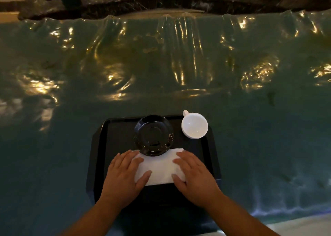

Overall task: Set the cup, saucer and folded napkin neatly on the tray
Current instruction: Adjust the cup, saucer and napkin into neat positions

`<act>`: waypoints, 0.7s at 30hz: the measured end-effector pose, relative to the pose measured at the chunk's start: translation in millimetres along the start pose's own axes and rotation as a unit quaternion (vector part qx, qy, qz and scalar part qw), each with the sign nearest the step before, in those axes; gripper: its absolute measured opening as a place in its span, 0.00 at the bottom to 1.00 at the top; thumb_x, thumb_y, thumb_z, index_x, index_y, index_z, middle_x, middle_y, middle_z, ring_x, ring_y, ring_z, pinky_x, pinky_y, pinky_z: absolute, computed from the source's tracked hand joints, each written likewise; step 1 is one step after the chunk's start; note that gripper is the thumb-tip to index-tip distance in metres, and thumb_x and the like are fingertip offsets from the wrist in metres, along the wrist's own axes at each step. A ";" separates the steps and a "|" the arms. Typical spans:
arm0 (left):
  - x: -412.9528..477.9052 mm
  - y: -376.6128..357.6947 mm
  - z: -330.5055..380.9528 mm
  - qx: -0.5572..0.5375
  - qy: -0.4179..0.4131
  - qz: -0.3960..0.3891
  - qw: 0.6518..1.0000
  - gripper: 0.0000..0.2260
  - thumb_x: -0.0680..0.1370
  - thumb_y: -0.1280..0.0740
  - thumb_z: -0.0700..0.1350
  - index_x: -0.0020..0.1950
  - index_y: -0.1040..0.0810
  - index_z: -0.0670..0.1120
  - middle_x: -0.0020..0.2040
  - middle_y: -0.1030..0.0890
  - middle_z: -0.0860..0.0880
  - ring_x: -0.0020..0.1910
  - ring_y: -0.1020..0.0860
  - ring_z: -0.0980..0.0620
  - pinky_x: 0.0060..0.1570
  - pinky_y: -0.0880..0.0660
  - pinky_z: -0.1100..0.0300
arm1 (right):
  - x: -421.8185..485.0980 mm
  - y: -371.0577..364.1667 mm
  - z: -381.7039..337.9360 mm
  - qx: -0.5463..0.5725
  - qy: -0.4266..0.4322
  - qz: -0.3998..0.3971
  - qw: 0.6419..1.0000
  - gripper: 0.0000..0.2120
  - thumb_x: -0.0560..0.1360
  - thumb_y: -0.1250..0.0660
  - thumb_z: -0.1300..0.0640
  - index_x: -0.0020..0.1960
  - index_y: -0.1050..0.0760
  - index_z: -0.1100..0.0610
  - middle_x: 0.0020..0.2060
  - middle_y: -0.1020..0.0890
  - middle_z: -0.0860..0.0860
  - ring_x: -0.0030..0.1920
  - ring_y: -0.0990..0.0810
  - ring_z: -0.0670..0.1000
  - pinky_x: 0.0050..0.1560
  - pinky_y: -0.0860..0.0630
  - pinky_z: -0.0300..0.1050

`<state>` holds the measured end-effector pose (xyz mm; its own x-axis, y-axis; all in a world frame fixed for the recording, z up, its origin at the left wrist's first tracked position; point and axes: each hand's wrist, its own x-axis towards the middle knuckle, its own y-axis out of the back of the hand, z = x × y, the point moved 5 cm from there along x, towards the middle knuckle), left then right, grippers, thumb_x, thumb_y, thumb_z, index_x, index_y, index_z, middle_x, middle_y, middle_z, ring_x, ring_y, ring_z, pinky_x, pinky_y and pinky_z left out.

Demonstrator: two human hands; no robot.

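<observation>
A black tray (100, 157) lies on the table near its front edge. On it, toward the back, rests a black saucer (153, 135), empty. A white cup (194, 125) stands upright at the tray's back right corner, its handle pointing away to the left. A folded white napkin (160, 167) lies on the tray just in front of the saucer, its far edge touching or slipping under the saucer's rim. My left hand (125, 172) lies flat on the napkin's left end and my right hand (194, 176) flat on its right end, fingers spread.
The table (161, 65) is covered by a green cloth under wrinkled clear plastic that reflects warm lights. Beyond its far edge runs a dark marble ledge (125, 4). A pale floor strip (295, 225) shows at the bottom right.
</observation>
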<state>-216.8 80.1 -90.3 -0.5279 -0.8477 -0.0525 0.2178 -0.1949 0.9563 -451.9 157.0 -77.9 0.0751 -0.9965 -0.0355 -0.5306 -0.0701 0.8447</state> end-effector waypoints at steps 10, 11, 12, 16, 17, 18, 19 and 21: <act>166.1 32.9 113.2 -0.106 -0.078 -0.012 0.991 0.25 0.83 0.40 0.57 0.79 0.35 0.52 0.82 0.38 0.48 0.79 0.38 0.46 0.78 0.42 0.45 | 35.2 77.6 66.7 0.258 -0.362 0.112 0.889 0.20 0.79 0.32 0.51 0.69 0.33 0.46 0.55 0.20 0.44 0.46 0.19 0.41 0.39 0.27 0.39; 178.3 31.7 118.8 -0.091 -0.090 -0.034 0.991 0.25 0.84 0.41 0.56 0.81 0.37 0.53 0.83 0.40 0.49 0.81 0.40 0.46 0.78 0.43 0.45 | 37.5 75.8 65.7 0.271 -0.368 0.098 0.884 0.21 0.80 0.32 0.51 0.71 0.34 0.47 0.54 0.20 0.44 0.47 0.19 0.41 0.39 0.27 0.38; 188.5 29.8 122.4 -0.073 -0.100 -0.059 0.991 0.25 0.85 0.42 0.54 0.81 0.39 0.53 0.84 0.41 0.49 0.81 0.42 0.47 0.79 0.45 0.45 | 39.0 73.1 64.3 0.282 -0.373 0.088 0.880 0.22 0.80 0.33 0.51 0.72 0.35 0.48 0.54 0.20 0.44 0.48 0.19 0.42 0.40 0.27 0.38; 206.9 19.1 122.1 -0.030 -0.093 -0.162 0.982 0.23 0.86 0.43 0.48 0.82 0.39 0.52 0.83 0.39 0.50 0.81 0.41 0.47 0.78 0.44 0.48 | 44.4 65.9 64.3 0.334 -0.402 0.082 0.848 0.25 0.79 0.33 0.51 0.73 0.35 0.49 0.56 0.19 0.45 0.52 0.17 0.48 0.52 0.18 0.49; 207.6 18.3 120.0 -0.046 -0.073 -0.174 0.981 0.23 0.85 0.43 0.48 0.81 0.38 0.52 0.82 0.38 0.50 0.80 0.38 0.47 0.77 0.41 0.48 | 47.2 65.5 67.6 0.344 -0.412 0.082 0.840 0.26 0.78 0.33 0.51 0.74 0.35 0.49 0.56 0.19 0.45 0.51 0.16 0.48 0.55 0.17 0.52; 205.8 18.0 117.4 -0.063 -0.052 -0.178 0.981 0.23 0.85 0.42 0.49 0.81 0.37 0.52 0.82 0.36 0.50 0.78 0.35 0.47 0.75 0.37 0.48 | 50.7 66.4 70.3 0.349 -0.418 0.080 0.835 0.27 0.78 0.34 0.51 0.74 0.36 0.49 0.56 0.19 0.45 0.51 0.16 0.48 0.55 0.17 0.54; 202.4 18.8 114.5 -0.074 -0.032 -0.176 0.981 0.23 0.85 0.41 0.50 0.80 0.36 0.51 0.81 0.34 0.49 0.77 0.33 0.46 0.74 0.34 0.48 | 55.6 68.4 71.8 0.353 -0.421 0.080 0.832 0.28 0.77 0.34 0.50 0.75 0.36 0.48 0.57 0.19 0.45 0.52 0.16 0.48 0.56 0.17 0.54; 193.4 21.4 108.6 -0.077 -0.001 -0.153 0.985 0.23 0.83 0.39 0.54 0.78 0.33 0.51 0.75 0.27 0.48 0.70 0.26 0.45 0.68 0.28 0.48 | 65.9 75.6 73.4 0.350 -0.413 0.087 0.836 0.30 0.76 0.35 0.50 0.77 0.37 0.48 0.60 0.19 0.46 0.55 0.17 0.49 0.58 0.18 0.54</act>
<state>-403.3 -34.4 -48.8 -0.5894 -0.7371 -0.3306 0.1709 -0.5138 0.8407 -549.1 82.8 -55.6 -0.5105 -0.6642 -0.5461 -0.8585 0.3584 0.3667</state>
